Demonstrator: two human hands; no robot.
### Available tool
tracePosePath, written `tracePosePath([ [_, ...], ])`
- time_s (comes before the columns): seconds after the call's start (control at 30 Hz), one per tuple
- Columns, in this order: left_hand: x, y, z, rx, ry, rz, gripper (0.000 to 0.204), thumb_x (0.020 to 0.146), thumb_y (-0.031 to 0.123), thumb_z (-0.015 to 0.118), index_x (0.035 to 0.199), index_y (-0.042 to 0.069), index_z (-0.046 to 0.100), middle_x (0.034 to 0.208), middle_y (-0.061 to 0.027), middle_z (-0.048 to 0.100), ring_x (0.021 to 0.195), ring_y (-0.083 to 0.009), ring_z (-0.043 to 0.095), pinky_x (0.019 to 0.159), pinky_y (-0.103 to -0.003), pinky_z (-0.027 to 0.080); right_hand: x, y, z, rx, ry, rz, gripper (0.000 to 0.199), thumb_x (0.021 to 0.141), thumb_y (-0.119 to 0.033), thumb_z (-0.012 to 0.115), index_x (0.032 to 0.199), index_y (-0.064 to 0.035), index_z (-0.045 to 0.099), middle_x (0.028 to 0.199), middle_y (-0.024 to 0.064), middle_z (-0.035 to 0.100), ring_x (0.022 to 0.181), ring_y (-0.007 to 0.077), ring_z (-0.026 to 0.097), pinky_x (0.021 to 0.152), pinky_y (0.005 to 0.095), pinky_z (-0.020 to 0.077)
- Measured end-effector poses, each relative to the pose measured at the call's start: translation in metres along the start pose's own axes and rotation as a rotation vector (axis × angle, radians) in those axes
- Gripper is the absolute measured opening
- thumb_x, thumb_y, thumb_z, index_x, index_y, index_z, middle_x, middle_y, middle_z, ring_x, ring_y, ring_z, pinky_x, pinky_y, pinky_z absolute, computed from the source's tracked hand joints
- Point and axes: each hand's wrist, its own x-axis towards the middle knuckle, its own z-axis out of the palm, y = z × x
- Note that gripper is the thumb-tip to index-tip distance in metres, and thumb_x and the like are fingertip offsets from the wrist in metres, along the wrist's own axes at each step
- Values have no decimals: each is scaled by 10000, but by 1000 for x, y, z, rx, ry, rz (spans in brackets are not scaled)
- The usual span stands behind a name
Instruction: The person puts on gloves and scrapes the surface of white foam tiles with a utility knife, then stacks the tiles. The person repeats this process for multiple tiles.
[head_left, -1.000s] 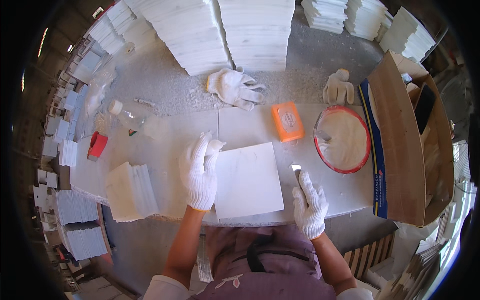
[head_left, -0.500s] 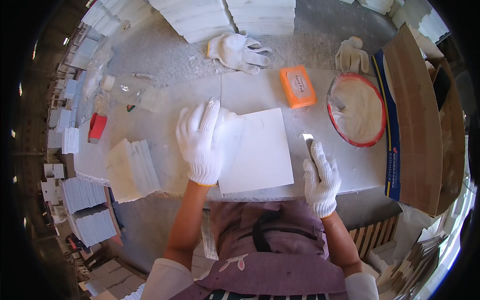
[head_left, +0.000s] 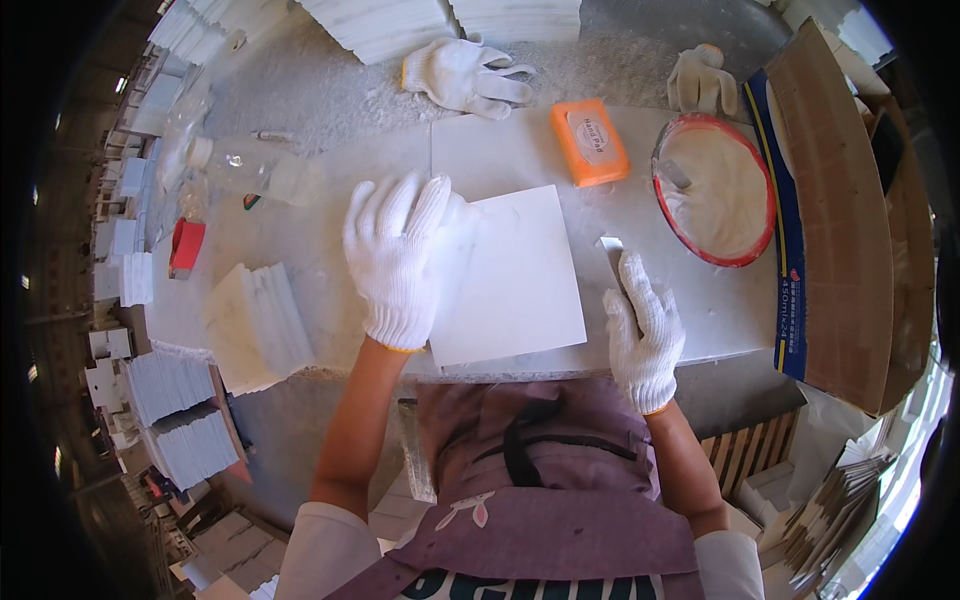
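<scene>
left hand [head_left: 395, 262] slid up, flat on white tile [head_left: 510, 275] | right hand [head_left: 643, 335] grips scraper [head_left: 611, 250] | orange pad [head_left: 590, 142] beyond

You stand at a dusty grey stone workbench [head_left: 330, 90] in bright daylight; white tile stacks [head_left: 380, 20] line its far edge, beyond your grip.

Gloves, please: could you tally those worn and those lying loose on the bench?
Worn gloves: 2, on the left hand and the right hand
Loose white glove: 1
Loose beige glove: 1
Total: 4
</scene>
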Motion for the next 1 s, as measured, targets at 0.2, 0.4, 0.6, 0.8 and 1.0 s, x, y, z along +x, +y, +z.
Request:
tracePosePath([
  [0.2,-1,2,2,40,4,8,373,756,196,756,1116,116,699,1099,-88,649,1045,-309,615,993,-498,461,0,2,1,-15,3,-40,455,857,29,695,1306,-18,636,973,156,678,801,259,637,755,338,524],
  [0.4,-5,-1,1,42,-78,0,449,751,225,758,1181,118,686,1199,-79,648,1128,-303,591,1055,-507,423,-1,2,1,2,0,7,465,828,-43,760,1282,-45,660,1135,132,717,852,294,651,783,357,543],
  [0.6,-7,0,1,63,-43,26,443,747,211,762,1176,125,690,1189,-72,645,1106,-295,596,1046,-502,432,-1,2,0,-20,-14,24,455,828,-47,765,1272,-48,669,1146,144,710,851,294,653,783,355,545],
  [0.8,-1,2,-2,54,-58,41,436,741,219,770,1163,134,698,1170,-62,641,1083,-291,602,1034,-498,443,0,2,1,-2,7,10,448,829,-51,766,1267,-51,673,1110,150,713,837,293,652,770,358,544],
  [1.0,2,3,-4,48,-46,48,381,744,196,760,1115,134,702,1104,-63,631,1028,-280,607,989,-489,458,-2,3,1,-3,4,17,448,831,-60,769,1268,-52,673,1083,144,717,813,293,645,759,360,540],
])
